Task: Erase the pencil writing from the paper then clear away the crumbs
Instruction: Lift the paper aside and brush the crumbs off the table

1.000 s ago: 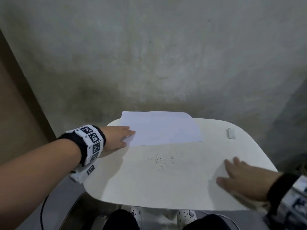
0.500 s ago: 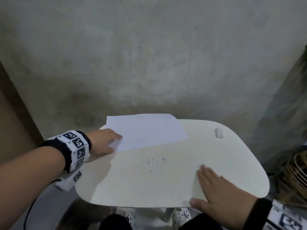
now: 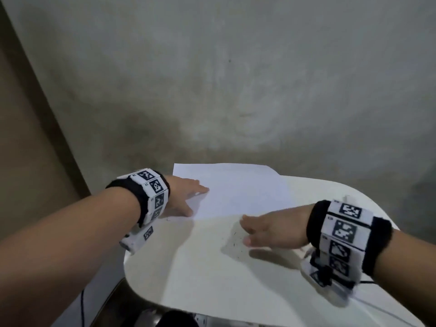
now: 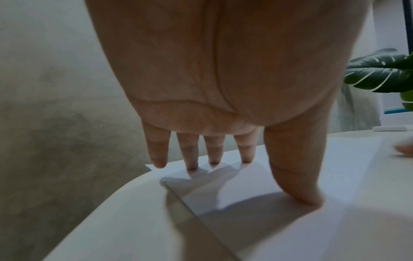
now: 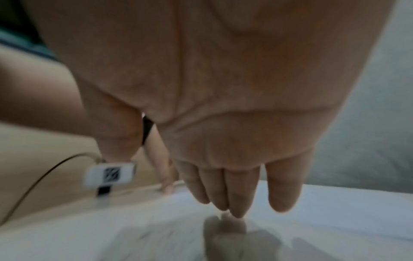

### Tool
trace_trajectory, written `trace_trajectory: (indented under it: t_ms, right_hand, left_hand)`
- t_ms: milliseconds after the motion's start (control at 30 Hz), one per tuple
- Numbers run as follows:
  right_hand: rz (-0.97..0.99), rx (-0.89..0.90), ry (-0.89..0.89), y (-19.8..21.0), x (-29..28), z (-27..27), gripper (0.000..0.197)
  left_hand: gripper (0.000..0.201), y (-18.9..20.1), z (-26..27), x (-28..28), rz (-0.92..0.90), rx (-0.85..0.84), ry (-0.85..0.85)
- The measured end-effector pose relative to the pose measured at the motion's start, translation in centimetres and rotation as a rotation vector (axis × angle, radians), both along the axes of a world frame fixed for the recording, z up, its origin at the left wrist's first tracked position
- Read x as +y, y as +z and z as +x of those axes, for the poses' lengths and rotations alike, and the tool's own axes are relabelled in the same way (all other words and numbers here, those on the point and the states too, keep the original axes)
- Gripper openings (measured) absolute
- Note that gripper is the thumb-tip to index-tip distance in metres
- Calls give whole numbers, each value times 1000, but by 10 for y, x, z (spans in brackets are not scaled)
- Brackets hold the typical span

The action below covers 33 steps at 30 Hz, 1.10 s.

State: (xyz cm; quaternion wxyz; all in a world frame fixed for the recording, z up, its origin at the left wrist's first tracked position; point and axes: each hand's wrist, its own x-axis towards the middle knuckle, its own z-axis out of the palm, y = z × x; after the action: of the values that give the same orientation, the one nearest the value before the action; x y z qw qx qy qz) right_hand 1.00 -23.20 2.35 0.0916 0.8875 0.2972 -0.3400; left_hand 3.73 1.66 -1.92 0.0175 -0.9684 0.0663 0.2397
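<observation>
A white sheet of paper [image 3: 236, 190] lies at the back of the white table [image 3: 212, 279]; I see no writing on it. My left hand [image 3: 186, 197] lies flat on its left edge, fingers [image 4: 192, 159] straight and thumb down on the sheet [image 4: 257, 185]. Dark eraser crumbs [image 3: 236, 244] are scattered on the table in front of the paper. My right hand [image 3: 264, 230] is flat, fingers [image 5: 234, 197] together and pointing left, its fingertips at the right side of the crumbs, just over the tabletop. The white eraser [image 4: 388, 128] lies far right on the table, hidden in the head view.
A grey concrete wall rises right behind the table. A green plant leaf [image 4: 380, 70] shows at the right beyond the table. A cable [image 5: 33, 185] hangs from the left wrist camera [image 5: 109, 174] off the table's left edge.
My right hand has swept from the table's front right edge leftward to the crumbs. The left hand has stayed on the paper. The head view has shifted.
</observation>
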Motion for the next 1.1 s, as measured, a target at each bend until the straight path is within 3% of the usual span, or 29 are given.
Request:
trace_trajectory:
  t_ms: [133, 200, 300, 433, 533, 600, 667, 767, 800, 867, 933, 1000, 1100]
  right_hand:
    - [3, -219, -44, -3, 22, 27, 70]
    - [-35, -147, 47, -10, 33, 17, 73]
    - [0, 19, 150, -3, 52, 4, 59]
    - [12, -204, 227, -5, 72, 11, 66]
    - [0, -85, 291, -13, 63, 0, 65]
    - [132, 12, 180, 1, 31, -7, 55]
    - [277, -32, -37, 16, -26, -11, 61]
    - [356, -232, -482, 14, -132, -40, 122]
    - [270, -264, -588, -2, -163, -53, 133]
    - [83, -287, -685, -26, -208, -72, 138]
    - [-63, -238, -705, -37, -183, -94, 149]
    - [24, -251, -678, -47, -126, -108, 143]
    - [172, -253, -462, -58, -49, -101, 138]
  left_hand:
    - [83, -3, 1, 0, 32, -10, -7]
    - [83, -4, 1, 0, 29, -12, -4]
    - [85, -9, 5, 5, 3, -12, 2]
    - [87, -12, 5, 8, 10, -14, -5]
    - [85, -12, 3, 9, 19, -31, -13]
    - [82, -14, -1, 12, 25, -37, -6]
    - [78, -15, -4, 15, 40, -35, 13]
    - [75, -15, -12, 18, 46, -30, 40]
    - [74, -15, -14, 21, 36, -25, 48]
    - [73, -20, -18, 25, -1, -16, 64]
    - [72, -24, -20, 27, -28, -26, 63]
    - [72, -27, -21, 27, -30, -37, 64]
    - [73, -28, -25, 23, -10, -49, 82]
